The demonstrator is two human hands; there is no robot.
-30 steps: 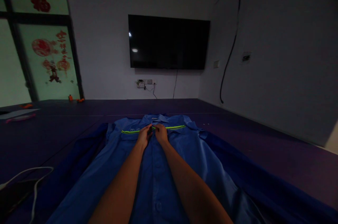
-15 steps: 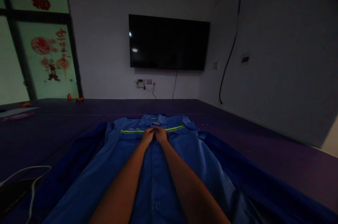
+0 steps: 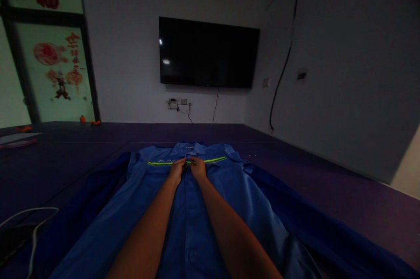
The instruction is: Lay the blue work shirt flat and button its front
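Observation:
A blue work shirt (image 3: 236,191) with a neon yellow-green chest stripe (image 3: 216,160) lies flat, front up, on a dark purple surface (image 3: 328,174), collar pointing away from me. Both my arms reach out along its button placket. My left hand (image 3: 177,168) and my right hand (image 3: 197,166) meet at the placket, level with the stripe, fingers pinched on the shirt's front edges. Their fingertips touch each other there. What sits between the fingertips is too small to make out. Further buttons (image 3: 192,256) show lower down the placket.
A white cable (image 3: 33,222) and a dark flat object lie at the near left. Papers (image 3: 16,139) and small orange items (image 3: 88,120) sit at the far left. A black television (image 3: 208,53) hangs on the back wall above a socket; a glass door stands at left.
My hands stay pinched at the same spot on the placket, with only small finger shifts. The view has drifted slightly.

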